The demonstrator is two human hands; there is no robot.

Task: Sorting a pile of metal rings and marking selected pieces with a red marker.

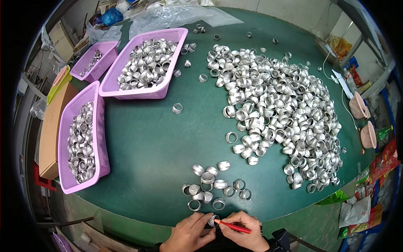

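Note:
At the near table edge, my left hand (187, 233) is closed, its fingertips pinching a silver metal ring (213, 221). My right hand (247, 236) grips a red pencil (236, 227), whose pale tip meets the ring at its opening. Just beyond my hands lies a small loose group of similar rings (207, 178), some upright and some on their sides. A large heap of silver rings (277, 101) spreads over the right half of the green table (138, 143).
To the left stand a long purple basket (100, 138), a large purple basket (138, 96) and a smaller purple basket (110, 54), all containing rings. A cardboard box (53, 130) sits beside them. Clear plastic sheeting (180, 17) covers the far edge. A white cable (346, 107) and pinkish cups (368, 135) are at right.

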